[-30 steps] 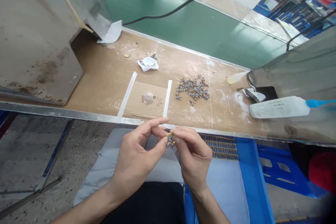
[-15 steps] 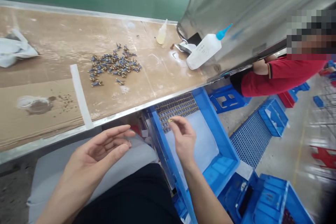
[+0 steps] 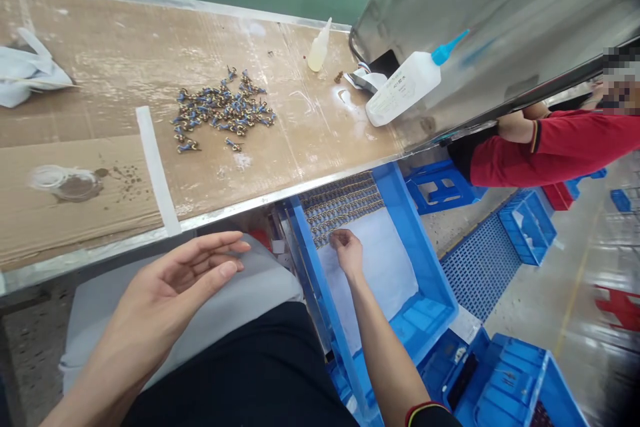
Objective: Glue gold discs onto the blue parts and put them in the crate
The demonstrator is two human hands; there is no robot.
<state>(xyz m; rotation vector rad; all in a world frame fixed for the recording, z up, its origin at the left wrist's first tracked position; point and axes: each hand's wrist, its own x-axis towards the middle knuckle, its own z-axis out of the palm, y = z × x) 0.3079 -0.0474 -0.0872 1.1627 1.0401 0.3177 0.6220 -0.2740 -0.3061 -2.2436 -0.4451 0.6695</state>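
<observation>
Rows of small parts [image 3: 343,203] in blue crate [image 3: 425,260] meet right hand [image 3: 347,248]'s pinched grip; left hand [image 3: 175,287] spread.

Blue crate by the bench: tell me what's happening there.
A person's right hand reaches into the blue crate, fingers at the edge of the rows of small parts laid on a white sheet. The left hand hovers open and empty over the lap. A loose pile of parts lies on the bench.
</observation>
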